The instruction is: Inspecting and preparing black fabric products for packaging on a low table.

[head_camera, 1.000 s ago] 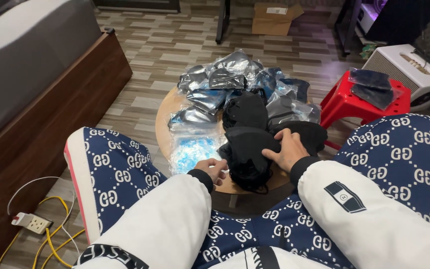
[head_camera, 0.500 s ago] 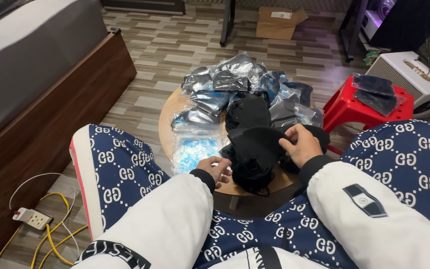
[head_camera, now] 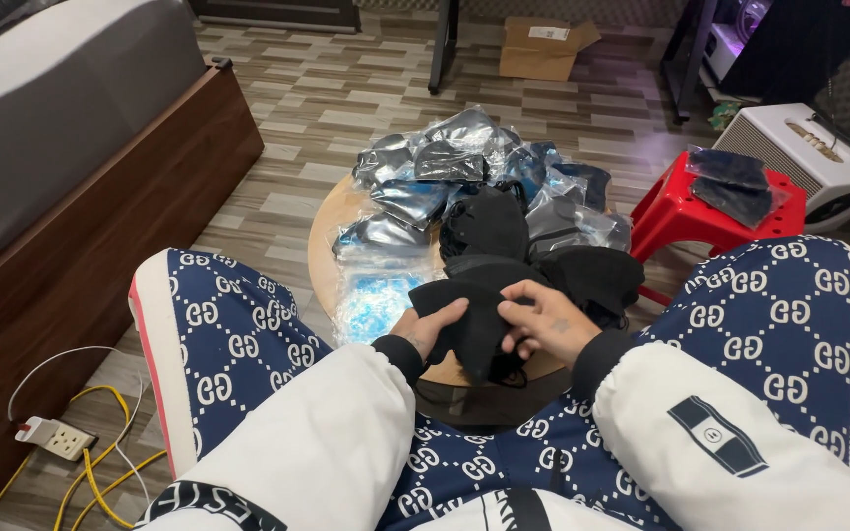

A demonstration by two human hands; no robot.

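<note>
Item in hand: one black fabric piece, soft and folded (head_camera: pixel 474 320), held over the near edge of a round low wooden table (head_camera: pixel 332 231), just above the person's lap. Its long axis runs roughly from upper left to lower right, the broad end toward the table's middle, the narrow end hanging down toward the lap. Left hand (head_camera: pixel 430 329): fingers curled on the piece's left edge, pinching the fabric. Right hand (head_camera: pixel 543 320): fingers closed over its right side, thumb across the cloth; both grips narrow and holding the same piece. Both sleeves white with black cuffs. On the table behind it: a heap of further black fabric pieces (head_camera: pixel 504 236), number not countable since they overlap; a cluster of clear and silvery plastic bags (head_camera: pixel 445 162), each appearing to hold dark contents, roughly eight or more, exact count uncertain; one flat clear bag with pale blue contents (head_camera: pixel 376 295) lying at the table's near left, just beside the left hand. To the right of the table: one red plastic stool (head_camera: pixel 686 211) bearing one clear bag with dark fabric inside (head_camera: pixel 735 182). Beyond the stool: one white box-shaped appliance (head_camera: pixel 809 157). Far floor: one brown cardboard box (head_camera: pixel 543 44), flaps partly open, contents not visible. Left floor: one white power strip (head_camera: pixel 56 438) with yellow and white cables.
</note>
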